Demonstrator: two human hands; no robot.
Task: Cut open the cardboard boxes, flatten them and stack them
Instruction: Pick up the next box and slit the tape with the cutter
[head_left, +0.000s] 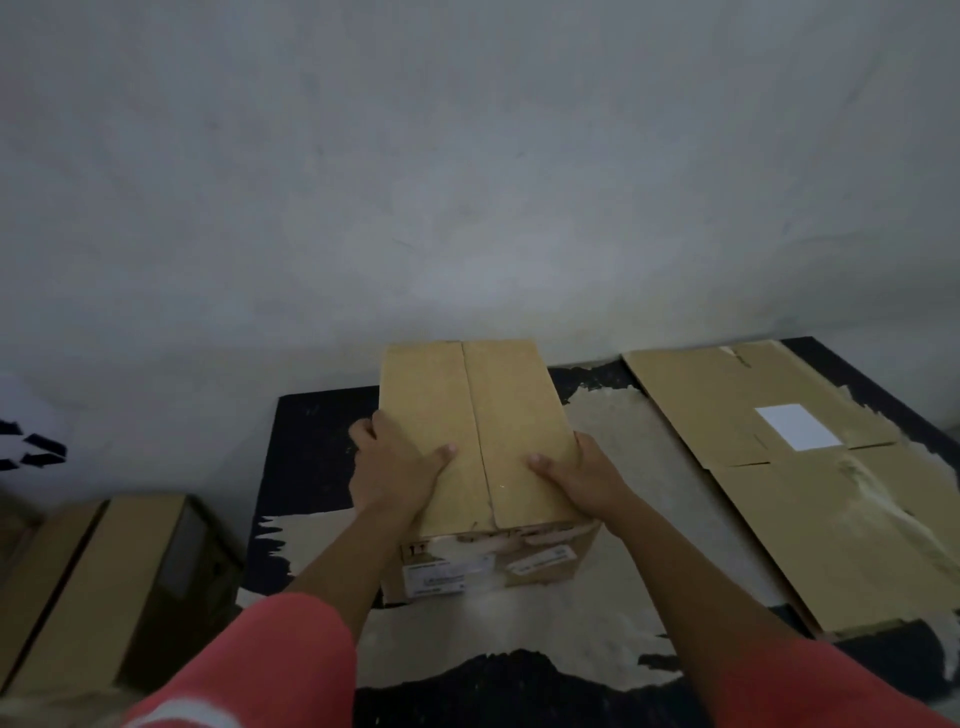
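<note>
A closed brown cardboard box (511, 415) stands on the dark, worn table (311, 441), its two top flaps meeting along a centre seam. White labels show on its near side. My left hand (395, 465) grips the box's left edge, thumb on the top flap. My right hand (582, 475) grips the right edge, thumb on top. A flattened cardboard box (810, 483) with a white label lies on the table to the right.
Another closed cardboard box (98, 582) sits low at the left, beside the table. A pale wall (467, 182) rises directly behind the table. The table's surface is peeled in pale patches around the box.
</note>
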